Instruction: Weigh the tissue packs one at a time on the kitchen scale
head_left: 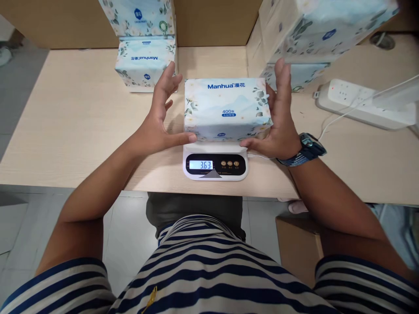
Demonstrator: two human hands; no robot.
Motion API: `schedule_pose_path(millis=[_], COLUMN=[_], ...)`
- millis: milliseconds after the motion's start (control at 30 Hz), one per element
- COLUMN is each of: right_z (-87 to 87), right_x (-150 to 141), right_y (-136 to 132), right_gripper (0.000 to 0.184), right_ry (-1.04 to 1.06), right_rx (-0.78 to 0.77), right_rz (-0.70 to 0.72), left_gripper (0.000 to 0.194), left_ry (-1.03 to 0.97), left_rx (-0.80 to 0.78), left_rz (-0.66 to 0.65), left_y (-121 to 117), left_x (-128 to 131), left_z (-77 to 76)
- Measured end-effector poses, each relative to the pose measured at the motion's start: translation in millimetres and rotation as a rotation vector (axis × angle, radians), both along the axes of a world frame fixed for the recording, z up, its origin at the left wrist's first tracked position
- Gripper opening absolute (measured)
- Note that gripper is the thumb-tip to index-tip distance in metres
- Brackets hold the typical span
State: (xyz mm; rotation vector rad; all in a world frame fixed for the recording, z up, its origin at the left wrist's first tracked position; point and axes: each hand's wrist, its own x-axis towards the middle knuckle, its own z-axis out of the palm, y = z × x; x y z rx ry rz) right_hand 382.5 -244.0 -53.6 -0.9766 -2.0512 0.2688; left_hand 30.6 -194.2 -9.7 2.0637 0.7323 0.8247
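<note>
A soft pack of tissues [225, 100], white and pale blue with flowers and leaves, rests on a white digital kitchen scale [187, 176]. The scale's lit display [200, 165] shows digits that look like 363, its right end partly covered by a grey mark. On the pack's left side my left hand [160, 117] is open, fingers spread and off the pack, thumb tip by its lower left corner. My right hand [282, 122], with a watch on the wrist, is open along the right side, thumb near the lower right corner; whether it touches cannot be made out.
Stacked tissue packs [147, 65] stand at the back left, and more packs [314, 35] at the back right. A white power strip [363, 102] with cables lies on the right of the wooden table [81, 131]. Beneath it, on the floor, is a cardboard box [297, 248].
</note>
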Motion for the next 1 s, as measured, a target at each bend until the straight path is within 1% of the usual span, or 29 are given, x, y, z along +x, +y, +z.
schedule_pose_path(millis=[200, 400, 567, 633, 733, 833, 900, 1000], right_z=[0.8, 1.6, 9.6, 10.8, 6.1, -1.6, -5.4, -8.5], right_x=[1, 1, -3, -3, -1, 0, -4, -12], right_y=[-5, -3, -11, -12, -10, -8, -10, -15], right_gripper=[0.16, 0.161, 0.159, 0.156, 0.159, 0.164, 0.158, 0.141], right_ry=[0.003, -0.04, -0.042, -0.011, 0.022, 0.026, 0.054, 0.15], right_rx=[-0.056, -0.02, -0.135, -0.149, -0.159, -0.153, -0.127, -0.093], right_rz=[-0.062, -0.05, -0.107, -0.1, -0.06, -0.064, -0.068, -0.056], left_gripper=[0.149, 0.149, 0.15, 0.151, 0.152, 0.153, 0.154, 0.153], left_ry=[-0.009, -0.001, 0.017, 0.019, 0.023, 0.022, 0.03, 0.059], left_rx=[0.002, 0.009, 0.007, -0.003, -0.008, 0.005, 0.004, -0.019], left_rz=[-0.001, -0.002, -0.001, -0.002, -0.003, -0.015, -0.029, -0.037], left_y=[0, 0, -1, -1, 0, -3, -6, -7], left_x=[0, -1, -1, 0, 1, -1, -4, -9], left_z=[1.7, 1.3, 2.7, 2.5, 0.6, -1.7, -3.9, -9.5])
